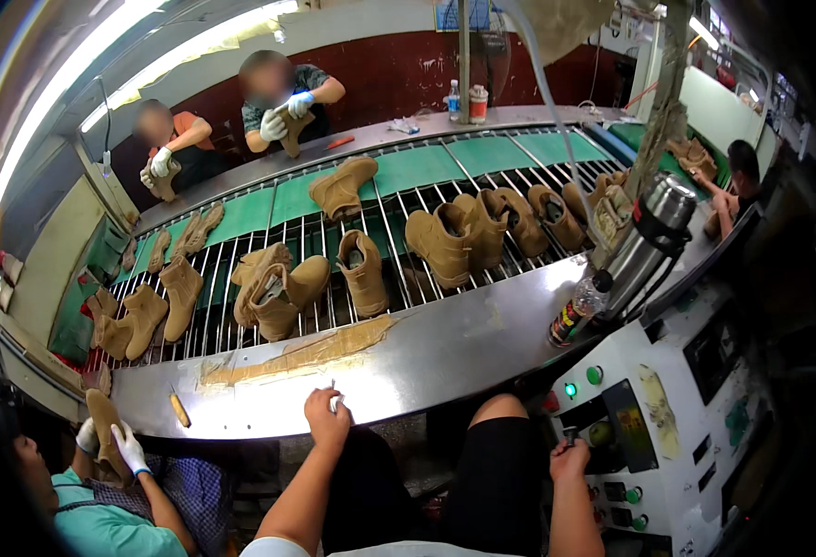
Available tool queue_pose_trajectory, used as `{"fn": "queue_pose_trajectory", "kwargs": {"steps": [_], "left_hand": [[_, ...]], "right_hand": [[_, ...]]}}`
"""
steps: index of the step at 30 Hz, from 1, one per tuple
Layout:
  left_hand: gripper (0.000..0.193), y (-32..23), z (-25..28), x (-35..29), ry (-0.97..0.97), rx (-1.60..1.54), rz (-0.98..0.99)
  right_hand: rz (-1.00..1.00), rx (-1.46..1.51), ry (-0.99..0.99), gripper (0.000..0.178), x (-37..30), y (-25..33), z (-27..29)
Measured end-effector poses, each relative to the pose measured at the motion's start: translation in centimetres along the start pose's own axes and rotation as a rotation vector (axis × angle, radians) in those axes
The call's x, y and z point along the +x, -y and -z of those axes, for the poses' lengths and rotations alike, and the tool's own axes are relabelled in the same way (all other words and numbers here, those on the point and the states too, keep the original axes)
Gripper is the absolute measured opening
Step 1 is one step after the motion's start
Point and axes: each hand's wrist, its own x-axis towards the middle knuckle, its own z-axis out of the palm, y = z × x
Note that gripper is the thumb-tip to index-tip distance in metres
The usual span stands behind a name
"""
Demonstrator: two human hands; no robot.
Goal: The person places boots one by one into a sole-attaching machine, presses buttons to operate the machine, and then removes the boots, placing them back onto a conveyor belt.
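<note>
My left hand (330, 420) rests at the near edge of the metal tabletop (445, 357), its fingers closed around a small white object (335, 403) that is mostly hidden. By the control cabinet (677, 446) at the right, my right hand (570, 460) is closed on a small dark object (570, 433); whether that is loose or part of the cabinet I cannot tell. Beyond the tabletop, a tan boot (363, 275) stands on the rod conveyor (398, 269), with another pair of tan boots (282, 295) left of it and several more to the right.
A steel thermos (654, 232) and a plastic bottle (580, 309) stand at the right. A yellow-handled tool (179, 409) lies at the left. One co-worker (115, 520) holds a boot at lower left; two co-workers (287, 116) handle footwear across the conveyor. Another person (737, 186) sits far right.
</note>
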Motion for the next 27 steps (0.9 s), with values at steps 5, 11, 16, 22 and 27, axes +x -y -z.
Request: {"fn": "queue_pose_trajectory", "kwargs": {"steps": [5, 11, 16, 22, 27], "left_hand": [[0.019, -15.8, 0.2, -8.6, 0.461, -1.150, 0.489], [0.035, -23.5, 2.1, -9.3, 0.945, -1.625, 0.646], [0.028, -25.0, 2.5, -8.7, 0.991, -1.380, 0.505], [0.036, -28.0, 2.1, -8.3, 1.076, -1.446, 0.496], [0.038, -30.6, 0.5, -8.0, 1.232, -1.488, 0.541]], "right_hand": [[0.108, -0.229, 0.496, 0.025, -15.6, -3.2, -6.3], [1.053, -1.188, 0.876, 0.027, -22.8, -4.9, -6.7], [1.266, -1.311, 0.846, 0.030, -24.4, -2.1, -6.8], [1.009, -1.291, 0.983, 0.030, -22.6, 1.9, -6.9], [1.040, -1.322, 0.944, 0.040, -21.4, 3.7, -6.4]]}}
